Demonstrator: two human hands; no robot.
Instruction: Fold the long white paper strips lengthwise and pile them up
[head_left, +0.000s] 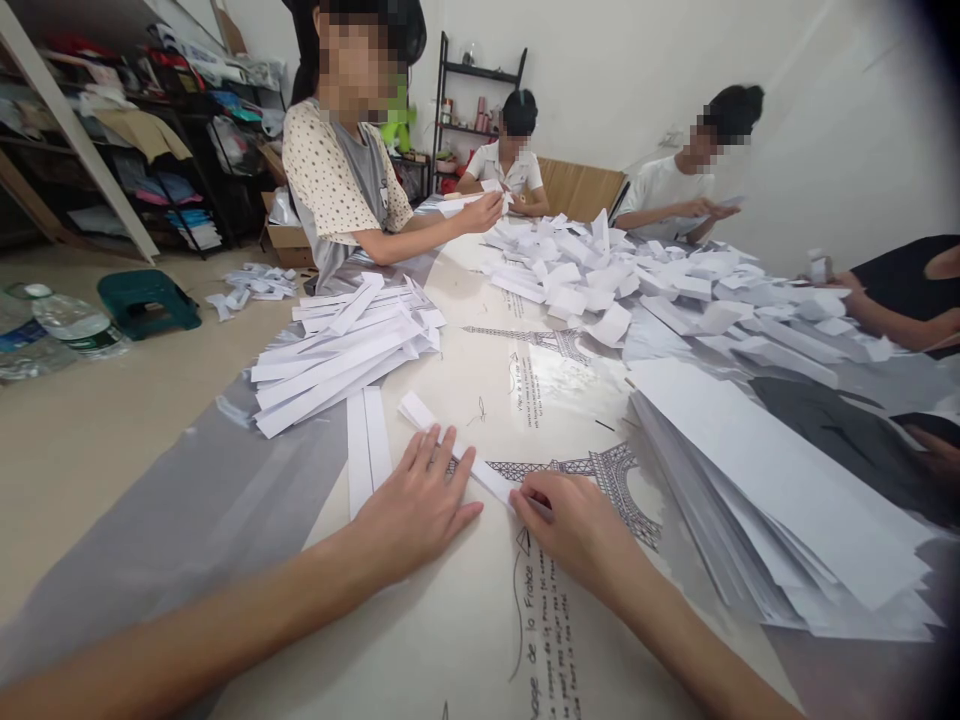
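A narrow folded strip of white paper (489, 474) lies slantwise on the printed tablecloth (442, 640). My left hand (416, 490) rests flat across its far part, fingers stretched out and pressing it down. At the near end, my right hand (570, 515) pinches the strip between thumb and curled fingers. Just left of my left hand lie two flat paper strips (367, 440), side by side. Beyond them is a loose pile of folded strips (349, 360). To the right of my right hand is a thick stack of flat paper sheets (780, 480).
A big heap of folded paper pieces (570, 270) covers the table's far right. Several people sit or stand around the table; one in a dotted-sleeve shirt (322, 170) handles paper at the left. On the floor are a green stool (146, 300), water bottles (71, 320) and paper scraps (255, 287).
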